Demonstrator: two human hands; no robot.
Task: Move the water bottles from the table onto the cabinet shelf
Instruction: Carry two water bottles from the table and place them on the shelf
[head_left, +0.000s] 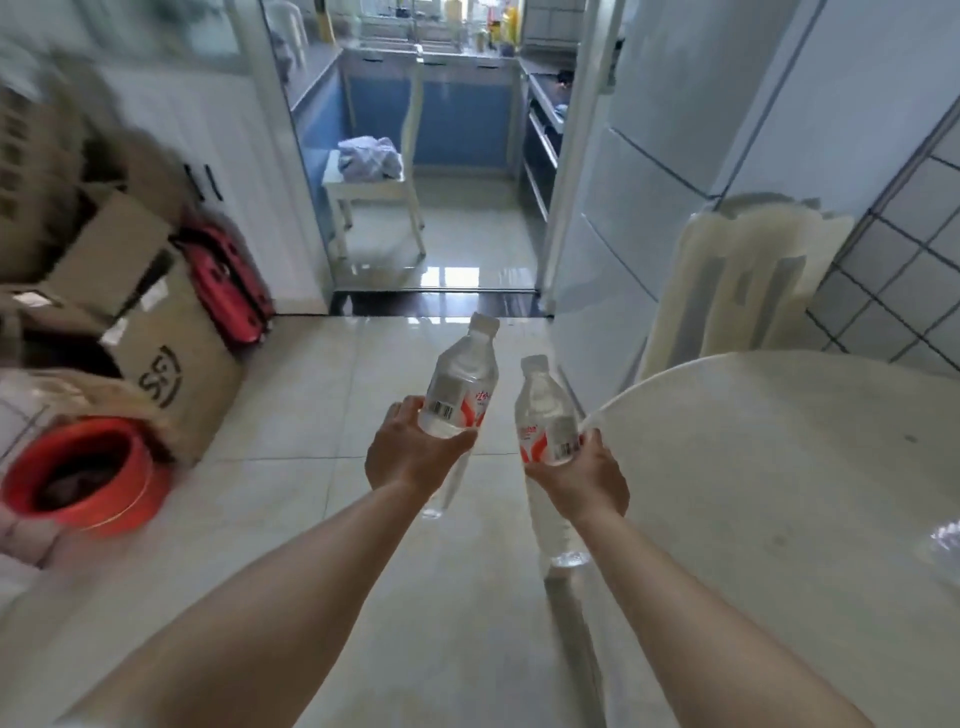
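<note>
Two clear water bottles with white caps and red-and-white labels are held out in front of me above the tiled floor. My left hand (410, 452) grips the bottom of the left bottle (460, 384), which leans slightly right. My right hand (582, 475) grips the lower part of the right bottle (548, 410), which tilts slightly left. Both bottles are off the round white table (779, 493), which lies at my right. No cabinet shelf is clearly in view.
Cardboard boxes (156, 338), a red bag (223, 280) and a red basin (78, 478) crowd the left side. A white chair (737, 291) stands behind the table. Ahead, a doorway opens into a kitchen with a stool (374, 192). A clear object (943, 540) sits at the table's right edge.
</note>
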